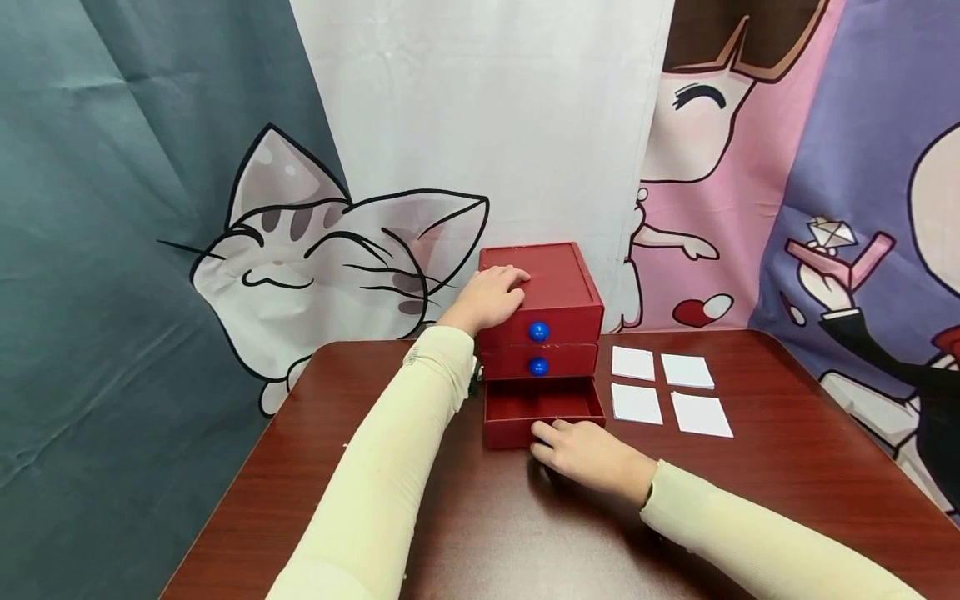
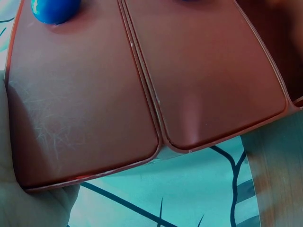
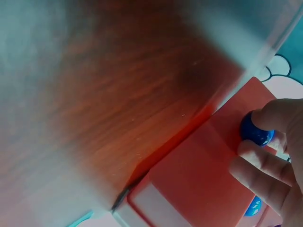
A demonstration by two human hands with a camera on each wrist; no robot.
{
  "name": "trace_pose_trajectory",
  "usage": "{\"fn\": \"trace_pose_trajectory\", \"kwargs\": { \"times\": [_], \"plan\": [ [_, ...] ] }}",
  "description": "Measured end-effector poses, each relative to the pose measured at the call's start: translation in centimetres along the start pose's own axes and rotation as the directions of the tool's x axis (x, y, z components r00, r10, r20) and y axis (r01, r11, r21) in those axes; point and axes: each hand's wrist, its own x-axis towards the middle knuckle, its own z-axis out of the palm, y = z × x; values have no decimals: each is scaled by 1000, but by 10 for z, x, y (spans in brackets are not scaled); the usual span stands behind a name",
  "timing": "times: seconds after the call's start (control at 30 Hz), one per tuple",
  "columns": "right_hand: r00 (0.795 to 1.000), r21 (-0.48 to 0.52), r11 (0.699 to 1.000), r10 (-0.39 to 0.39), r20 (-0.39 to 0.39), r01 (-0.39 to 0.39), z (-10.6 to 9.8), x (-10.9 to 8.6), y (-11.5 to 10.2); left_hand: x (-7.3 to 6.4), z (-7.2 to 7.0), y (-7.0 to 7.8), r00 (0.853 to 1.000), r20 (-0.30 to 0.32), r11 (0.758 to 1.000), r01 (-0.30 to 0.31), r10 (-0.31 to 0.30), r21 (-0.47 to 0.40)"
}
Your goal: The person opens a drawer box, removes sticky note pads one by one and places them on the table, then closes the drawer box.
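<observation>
A red cabinet (image 1: 551, 275) with three stacked drawers stands at the back of the table. My left hand (image 1: 487, 298) rests on its top at the left side, palm against the upper edge. The bottom drawer (image 1: 510, 433) is pulled out and its visible inside holds nothing. At its front, my right hand (image 1: 588, 454) pinches the round blue knob (image 3: 255, 130) between thumb and fingers. The upper two drawers are closed, each with a blue knob (image 1: 538, 332) in the middle of its front.
Several white paper squares (image 1: 636, 403) lie in two rows right of the cabinet on the brown table (image 1: 337, 433). A small dark-and-white thing (image 1: 474, 377) peeks out between the left sleeve and the cabinet. A printed cartoon curtain (image 1: 510, 125) hangs behind.
</observation>
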Motion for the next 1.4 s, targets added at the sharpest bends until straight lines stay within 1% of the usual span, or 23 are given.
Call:
{"fn": "trace_pose_trajectory", "kwargs": {
  "times": [0.27, 0.43, 0.6, 0.87, 1.07, 1.23, 1.4],
  "plan": [
    [996, 20, 997, 71, 51, -72, 9, 6, 13, 1, 2, 0, 1000, -11, 1000, 7, -7, -3],
    [995, 40, 995, 83, 59, -86, 15, 11, 20, 2, 2, 0, 1000, -4, 1000, 14, -14, 0],
    [993, 52, 993, 99, 69, -103, 21, 13, 30, 4, 2, 1, 1000, -3, 1000, 8, -8, -1],
    [989, 69, 987, 142, 53, -145, 29, 16, 44, 5, -2, 5, 1000, -10, 1000, 5, -5, -9],
    [987, 85, 984, 152, 57, -157, 33, 15, 47, 4, -4, 6, 1000, 15, 1000, 17, -17, -2],
    [984, 110, 979, 167, 69, -174, 37, 14, 47, 4, -4, 6, 1000, 20, 1000, 10, -10, -1],
    [983, 135, 976, 163, 82, -173, 41, 13, 46, 4, -3, 4, 999, 40, 1000, 17, -17, 3]
  ]
}}
